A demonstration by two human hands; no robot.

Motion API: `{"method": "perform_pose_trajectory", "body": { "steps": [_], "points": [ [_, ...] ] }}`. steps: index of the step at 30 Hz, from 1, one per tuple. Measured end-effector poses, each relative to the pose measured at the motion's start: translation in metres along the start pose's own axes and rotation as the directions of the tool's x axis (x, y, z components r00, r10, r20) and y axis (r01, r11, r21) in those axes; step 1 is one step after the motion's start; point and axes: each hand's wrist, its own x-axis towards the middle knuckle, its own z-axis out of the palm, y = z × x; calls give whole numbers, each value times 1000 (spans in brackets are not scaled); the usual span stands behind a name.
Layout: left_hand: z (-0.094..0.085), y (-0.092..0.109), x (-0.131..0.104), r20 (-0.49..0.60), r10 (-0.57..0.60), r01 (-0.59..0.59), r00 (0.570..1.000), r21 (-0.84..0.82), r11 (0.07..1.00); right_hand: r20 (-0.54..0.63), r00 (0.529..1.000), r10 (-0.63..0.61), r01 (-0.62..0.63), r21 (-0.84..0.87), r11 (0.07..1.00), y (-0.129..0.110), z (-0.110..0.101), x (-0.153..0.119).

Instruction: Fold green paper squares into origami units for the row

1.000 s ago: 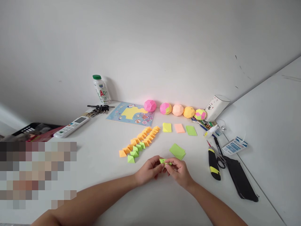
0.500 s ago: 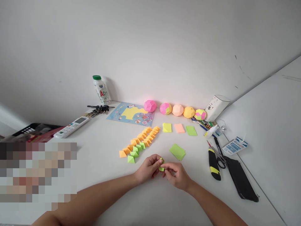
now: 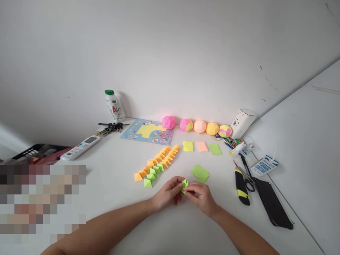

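A small folded piece of green paper [image 3: 185,183] is pinched between my two hands, just above the table's near part. My left hand [image 3: 170,191] grips its left side with thumb and fingers. From the right, my right hand [image 3: 200,196] presses thumb and fingertips on the paper's edge. Fingers cover part of it. Beyond my right hand lies a small stack of flat green paper [image 3: 200,173]. To the left stand folded green paper pieces [image 3: 148,183] in a short row, beside longer rows of folded orange paper pieces [image 3: 150,163].
Several paper balls [image 3: 199,126] line the wall, near yellow, peach and green paper stacks [image 3: 202,147]. A utility knife [image 3: 241,187], scissors [image 3: 249,184] and a black pouch [image 3: 273,203] lie right. A bottle [image 3: 114,106], keys [image 3: 113,127] and a remote [image 3: 81,147] stand or lie left.
The folded green paper has turned in my fingers, showing more of its upper face. My right fingers have closed in against it. The view has tilted slightly upward.
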Motion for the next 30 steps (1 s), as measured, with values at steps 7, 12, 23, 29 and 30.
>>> {"method": "perform_pose_trajectory", "body": {
  "steps": [7,12,23,29,30],
  "points": [
    [2,3,-1,-20,6,-4,1000,102,995,7,1000,-24,24,-16,1000,7,2,-2],
    [0,-2,0,-15,29,-27,999,111,993,1,1000,-31,31,-11,999,5,-1,0],
    [-1,-4,-1,69,54,-61,996,112,992,18,972,236,-233,233,944,3,4,-1],
    [-1,-4,-3,80,46,-56,996,125,991,66,917,395,-391,358,848,4,6,-3],
    [-1,-5,-2,78,45,-54,996,124,991,65,912,406,-400,367,840,4,6,-3]
  ]
}}
